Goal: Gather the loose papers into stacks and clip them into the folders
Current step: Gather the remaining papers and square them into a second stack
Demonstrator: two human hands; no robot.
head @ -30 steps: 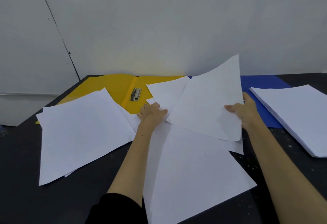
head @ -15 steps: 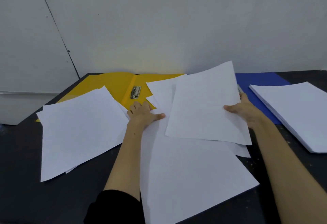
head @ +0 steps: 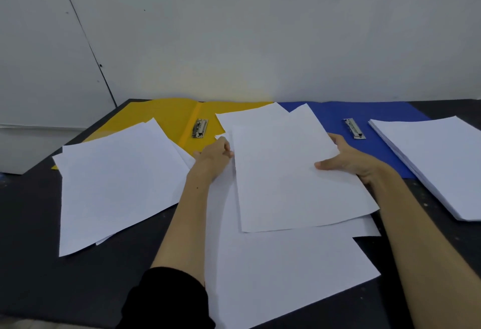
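Loose white sheets lie spread over a black table point(head: 31, 250). My right hand point(head: 348, 161) grips the right edge of the top sheet point(head: 289, 172), thumb on top. My left hand point(head: 214, 158) pinches the left edge of the sheets in the middle. A larger sheet point(head: 281, 271) lies under them, nearer me. Another loose pile point(head: 114, 185) sits at the left. An open yellow folder point(head: 169, 118) with a metal clip point(head: 200, 128) lies at the back left. An open blue folder point(head: 335, 118) with its clip point(head: 354, 128) lies at the back right.
A neat stack of paper point(head: 437, 159) rests at the right, partly on the blue folder. A white wall rises right behind the table. A grey box point(head: 23, 151) stands off the table's left edge.
The sheet in my right hand has come down from a raised curl to lie flat on the middle pile. The blue folder's clip has come into view. My left hand shifted onto the pile's left edge.
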